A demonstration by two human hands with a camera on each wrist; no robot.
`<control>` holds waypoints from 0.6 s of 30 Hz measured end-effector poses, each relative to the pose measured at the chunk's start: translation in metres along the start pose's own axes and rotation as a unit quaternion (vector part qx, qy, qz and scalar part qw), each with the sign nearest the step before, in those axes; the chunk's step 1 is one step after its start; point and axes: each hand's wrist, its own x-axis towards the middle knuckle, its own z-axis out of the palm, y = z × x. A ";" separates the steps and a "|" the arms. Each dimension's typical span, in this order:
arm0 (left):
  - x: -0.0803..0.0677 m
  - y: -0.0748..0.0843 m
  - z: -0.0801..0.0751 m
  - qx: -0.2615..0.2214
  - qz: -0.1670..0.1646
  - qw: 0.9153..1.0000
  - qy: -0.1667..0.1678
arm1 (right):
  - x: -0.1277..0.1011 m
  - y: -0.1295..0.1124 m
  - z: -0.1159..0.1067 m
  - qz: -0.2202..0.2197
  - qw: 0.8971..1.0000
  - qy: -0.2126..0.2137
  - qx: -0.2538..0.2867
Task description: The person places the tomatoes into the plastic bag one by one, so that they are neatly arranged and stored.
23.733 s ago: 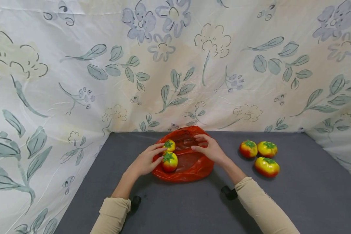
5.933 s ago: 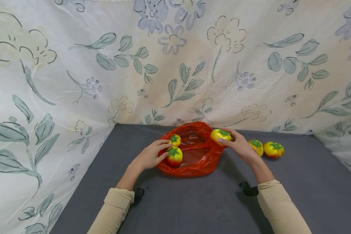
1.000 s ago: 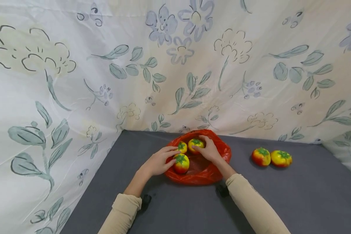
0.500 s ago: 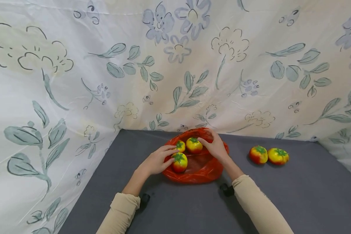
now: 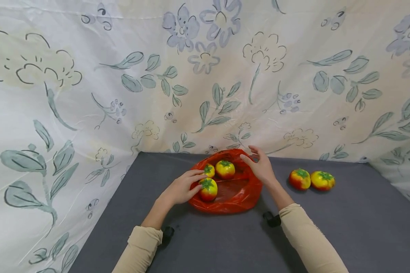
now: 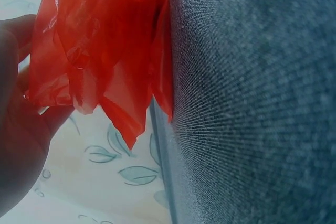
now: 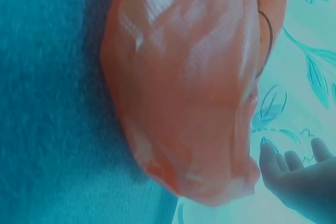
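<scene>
A red plastic bag (image 5: 237, 195) lies spread open on the table, and three glossy yellow-red tomatoes sit inside. The near tomato (image 5: 208, 190) and a partly hidden tomato (image 5: 209, 171) are beside my left fingers, with the third tomato (image 5: 225, 170) just to their right. My left hand (image 5: 182, 188) holds the bag's left rim, its fingers reaching over the edge. In the left wrist view, the red film (image 6: 100, 40) hangs across those fingertips. My right hand (image 5: 262, 167) is over the bag's right rim, fingers apart and holding nothing.
Two more tomatoes, a redder tomato (image 5: 299, 179) and a yellower tomato (image 5: 322, 181), sit side by side right of the bag. A floral curtain (image 5: 205, 94) rises behind the dark grey table (image 5: 218, 242) and along its left side.
My right hand carried a tomato from the group on the right into the bag, released it, and has drawn back to the right rim. My left hand keeps its place on the bag.
</scene>
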 end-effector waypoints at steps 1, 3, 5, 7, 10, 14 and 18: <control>0.000 0.000 0.000 -0.002 0.001 1.000 0.001 | 0.000 0.001 -0.002 0.000 1.000 0.003 0.000; 0.000 -0.001 0.001 -0.005 0.002 1.000 0.004 | 0.001 0.002 -0.005 0.001 1.000 0.012 -0.001; 0.000 -0.001 0.001 -0.008 0.001 1.000 0.005 | 0.001 0.003 -0.008 0.003 1.000 0.017 -0.003; 0.000 -0.002 0.002 -0.009 0.001 1.000 0.005 | 0.000 0.003 -0.011 0.006 1.000 0.020 -0.004; 0.000 -0.003 0.003 -0.008 0.005 1.000 0.007 | -0.001 0.002 -0.016 0.008 1.000 0.024 -0.001; 0.001 -0.004 0.003 -0.006 0.009 1.000 0.009 | -0.004 0.003 -0.024 0.011 0.999 0.030 0.006; 0.001 -0.004 0.003 -0.005 0.009 1.000 0.009 | -0.005 0.004 -0.031 0.016 0.999 0.034 0.014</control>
